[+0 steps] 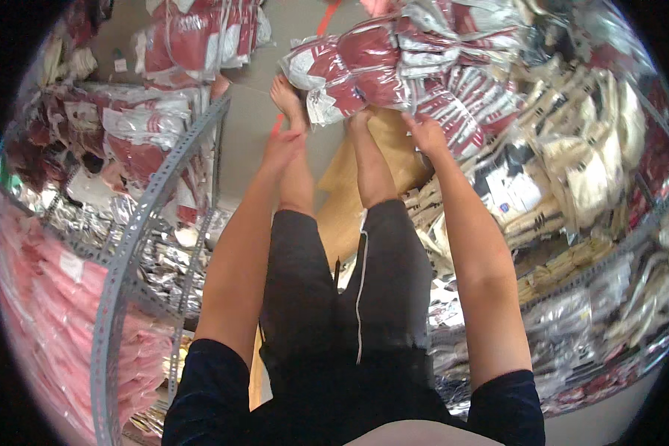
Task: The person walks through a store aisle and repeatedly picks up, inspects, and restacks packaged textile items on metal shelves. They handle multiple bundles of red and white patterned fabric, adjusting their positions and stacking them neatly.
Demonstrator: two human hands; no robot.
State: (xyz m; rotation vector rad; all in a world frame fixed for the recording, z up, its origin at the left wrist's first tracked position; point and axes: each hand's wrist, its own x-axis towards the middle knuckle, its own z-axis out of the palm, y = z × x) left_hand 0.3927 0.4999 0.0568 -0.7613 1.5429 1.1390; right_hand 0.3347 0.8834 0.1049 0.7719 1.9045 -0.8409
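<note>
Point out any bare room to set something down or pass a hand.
Bare grey floor shows between the slotted metal post and the left leg; a narrower strip lies between that leg and the brown sheet. Crowded: maroon packets ahead of the right hand, cream packets to its right, pink packets around the post.

At the left, pink bags [56, 320] lie beside a grey post [105, 334]; at the right, cream bags [595, 182] are heaped. The floor [245, 149] has a red line [328, 16].
</note>
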